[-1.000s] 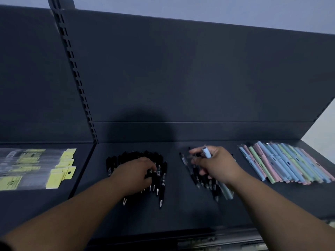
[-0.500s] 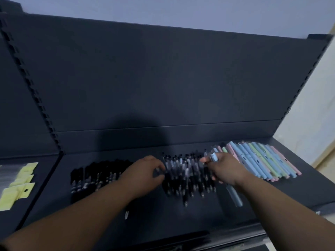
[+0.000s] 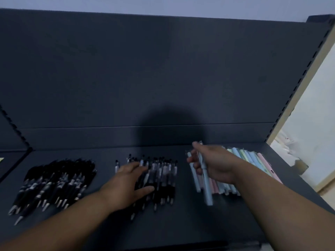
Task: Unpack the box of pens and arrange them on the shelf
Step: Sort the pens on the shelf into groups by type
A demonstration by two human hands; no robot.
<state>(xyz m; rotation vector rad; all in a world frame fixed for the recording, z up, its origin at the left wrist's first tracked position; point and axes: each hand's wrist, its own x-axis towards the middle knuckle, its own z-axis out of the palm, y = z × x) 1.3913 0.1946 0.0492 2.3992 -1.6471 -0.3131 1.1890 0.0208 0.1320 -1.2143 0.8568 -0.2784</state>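
Observation:
On the dark shelf point(image 3: 181, 223) lie three groups of pens. Black pens point(image 3: 54, 182) form a pile at the left. A row of clear-and-black pens point(image 3: 163, 176) lies in the middle, and my left hand point(image 3: 130, 187) rests flat on it with fingers spread. Pastel pens point(image 3: 250, 158) in blue, green and pink lie at the right. My right hand point(image 3: 213, 163) hovers over their left end and grips a light blue pen point(image 3: 205, 183) that points towards me. No box is in view.
The shelf's dark back panel point(image 3: 163, 78) rises behind the pens. A slotted upright point(image 3: 299, 84) bounds the shelf on the right, with a pale wall point(image 3: 311, 124) beyond. Another upright point(image 3: 14, 131) stands at the far left.
The view has swung right. My left hand left the black pile and now lies on the middle row. My right hand carried the light blue pen right, to the pastel pens.

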